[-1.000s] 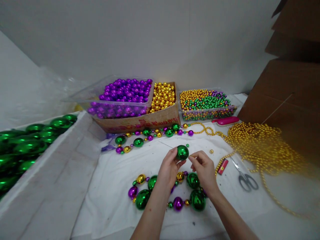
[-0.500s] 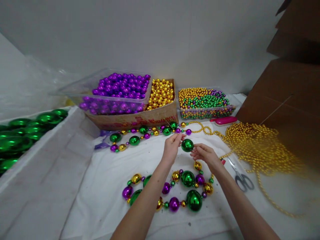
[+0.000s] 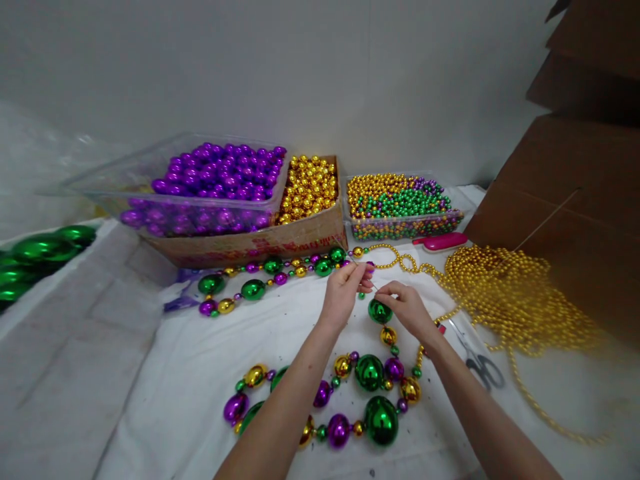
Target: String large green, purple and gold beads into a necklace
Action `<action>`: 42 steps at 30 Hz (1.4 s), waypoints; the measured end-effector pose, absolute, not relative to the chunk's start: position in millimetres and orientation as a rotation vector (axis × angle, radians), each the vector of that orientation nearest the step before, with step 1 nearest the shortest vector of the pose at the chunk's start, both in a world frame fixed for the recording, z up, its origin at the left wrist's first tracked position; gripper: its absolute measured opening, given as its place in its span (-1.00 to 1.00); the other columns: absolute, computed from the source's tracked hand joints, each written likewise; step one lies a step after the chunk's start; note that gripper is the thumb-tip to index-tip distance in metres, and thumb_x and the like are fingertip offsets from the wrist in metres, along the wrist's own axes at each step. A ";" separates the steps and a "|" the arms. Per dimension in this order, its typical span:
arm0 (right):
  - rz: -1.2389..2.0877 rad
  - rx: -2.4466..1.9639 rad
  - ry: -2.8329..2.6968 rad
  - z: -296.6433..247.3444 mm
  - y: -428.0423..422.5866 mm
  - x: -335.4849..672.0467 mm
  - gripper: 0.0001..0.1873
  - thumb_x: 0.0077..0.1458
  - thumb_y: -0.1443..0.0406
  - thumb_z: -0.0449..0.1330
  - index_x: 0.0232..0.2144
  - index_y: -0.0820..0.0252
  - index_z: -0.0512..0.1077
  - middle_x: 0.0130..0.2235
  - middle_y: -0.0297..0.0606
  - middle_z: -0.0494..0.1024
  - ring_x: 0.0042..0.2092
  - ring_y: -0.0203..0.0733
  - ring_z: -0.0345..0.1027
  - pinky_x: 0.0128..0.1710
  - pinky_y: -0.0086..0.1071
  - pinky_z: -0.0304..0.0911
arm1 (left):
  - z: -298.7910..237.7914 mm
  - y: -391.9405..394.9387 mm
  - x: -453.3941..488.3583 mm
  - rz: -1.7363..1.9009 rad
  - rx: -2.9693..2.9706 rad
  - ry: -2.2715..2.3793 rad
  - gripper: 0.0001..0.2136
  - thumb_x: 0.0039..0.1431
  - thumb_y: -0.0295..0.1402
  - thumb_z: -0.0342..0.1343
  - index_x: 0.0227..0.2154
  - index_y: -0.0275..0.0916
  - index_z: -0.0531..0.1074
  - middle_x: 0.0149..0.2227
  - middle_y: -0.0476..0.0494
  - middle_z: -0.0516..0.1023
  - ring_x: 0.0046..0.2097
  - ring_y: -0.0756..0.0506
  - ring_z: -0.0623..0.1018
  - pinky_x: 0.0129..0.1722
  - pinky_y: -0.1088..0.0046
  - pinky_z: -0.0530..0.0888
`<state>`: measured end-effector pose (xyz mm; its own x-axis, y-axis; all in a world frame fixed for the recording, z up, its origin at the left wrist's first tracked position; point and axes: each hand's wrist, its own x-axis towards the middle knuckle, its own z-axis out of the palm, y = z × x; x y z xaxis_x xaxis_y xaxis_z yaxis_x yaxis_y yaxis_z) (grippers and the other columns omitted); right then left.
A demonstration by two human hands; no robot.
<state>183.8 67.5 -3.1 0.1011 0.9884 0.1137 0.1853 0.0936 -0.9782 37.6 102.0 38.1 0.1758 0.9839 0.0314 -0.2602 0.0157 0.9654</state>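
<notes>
My left hand is closed on a thin needle that slants between the two hands. A small green bead hangs just under its fingers, and a purple bead shows beside the fingertips. My right hand pinches a thin thread at the needle's lower end; the thread is mostly hidden. Right below those fingertips hangs a large green bead, above a gold bead of the strung garland. The garland of green, purple and gold beads loops on the white cloth, partly behind my left forearm.
A second bead garland lies before a carton of gold beads and a tub of purple beads. Small mixed beads fill another tub. Rightward are a pink-handled tool, scissors and gold bead chain.
The large green bead has moved down from between my hands and now hangs below my right fingertips. My right hand has closed to a pinch near my left. The view has shifted slightly.
</notes>
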 end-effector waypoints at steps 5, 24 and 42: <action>1.025 -1.232 -1.153 7.3 65.3 181.7 -0.82 -0.08 0.19 0.26 -0.53 0.20 0.53 -0.48 -0.30 0.51 -0.37 -0.24 0.29 -0.32 -0.37 0.17 | 41.5 96.0 30.4 1.151 1.210 0.830 -0.66 0.11 -0.26 0.16 -0.04 -0.23 0.45 -0.13 -0.20 0.50 -0.17 -0.10 0.50 -0.18 0.37 0.45; 1.057 -0.923 -0.570 24.6 46.7 194.6 -0.74 -0.14 0.15 0.36 -0.43 0.17 0.46 -0.41 -0.35 0.46 -0.38 -0.36 0.32 -0.58 -0.56 0.08 | 17.2 66.4 31.0 0.679 2.112 1.084 -0.83 0.00 -0.42 0.10 -0.29 -0.18 0.45 -0.26 -0.04 0.45 -0.18 -0.10 0.46 -0.13 0.40 0.36; 1.026 -0.866 -0.559 37.2 24.5 229.7 -0.79 -0.06 0.22 0.33 -0.36 0.18 0.46 -0.49 -0.42 0.39 -0.60 -0.53 0.04 -0.68 -0.62 -0.04 | 10.7 63.0 34.1 0.490 2.288 1.103 -0.79 0.00 -0.41 0.11 -0.24 -0.16 0.42 -0.24 -0.07 0.43 -0.16 -0.13 0.45 -0.11 0.34 0.38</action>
<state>229.7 24.5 37.2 0.4297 0.9029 0.0109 -0.4979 0.2470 -0.8313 34.1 63.0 10.7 0.5969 0.7977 0.0854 0.5980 -0.5133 0.6155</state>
